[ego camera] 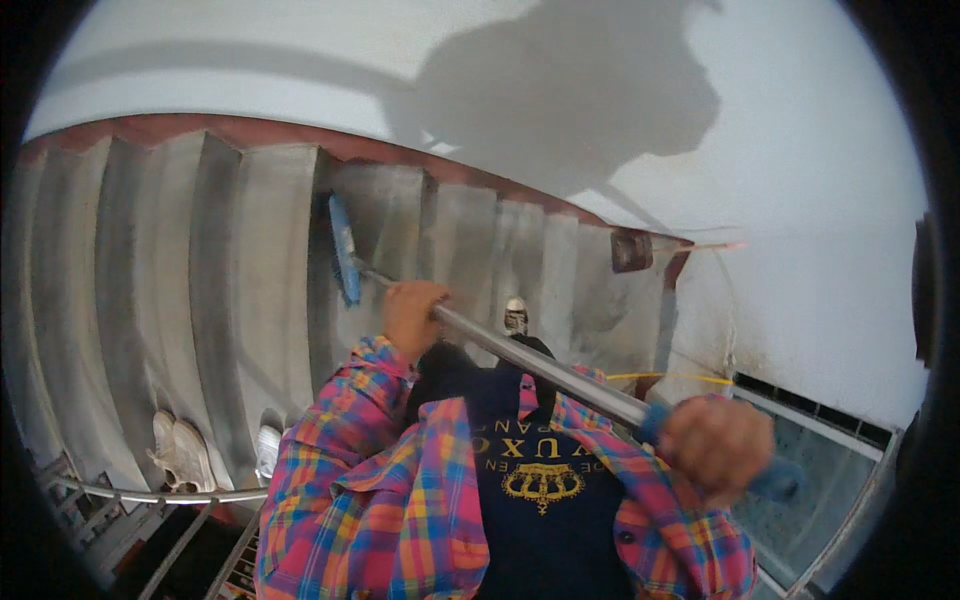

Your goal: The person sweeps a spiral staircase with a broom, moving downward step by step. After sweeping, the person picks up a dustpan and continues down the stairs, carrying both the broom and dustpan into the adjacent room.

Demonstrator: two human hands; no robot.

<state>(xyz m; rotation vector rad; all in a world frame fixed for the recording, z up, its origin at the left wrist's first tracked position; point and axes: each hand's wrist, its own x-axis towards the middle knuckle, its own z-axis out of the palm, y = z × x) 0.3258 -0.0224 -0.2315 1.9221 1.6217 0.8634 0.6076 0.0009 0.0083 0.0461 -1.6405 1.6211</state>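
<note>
A broom with a blue head and a metal handle slants across my body. My left hand is closed around the lower part of the handle, nearer the head. Farther up, my right hand grips the blue end of the handle; it looks blurred. The bristles are down on a concrete stair step, close to the riser on the left. One dark-and-white shoe of mine shows on the steps below the handle. A dark red dustpan with a long handle stands near the wall at the right.
More concrete steps run to the left, beside a white wall with a red skirting band. Light-coloured shoes and another white shoe sit by the metal railing. A framed glass pane lies at lower right.
</note>
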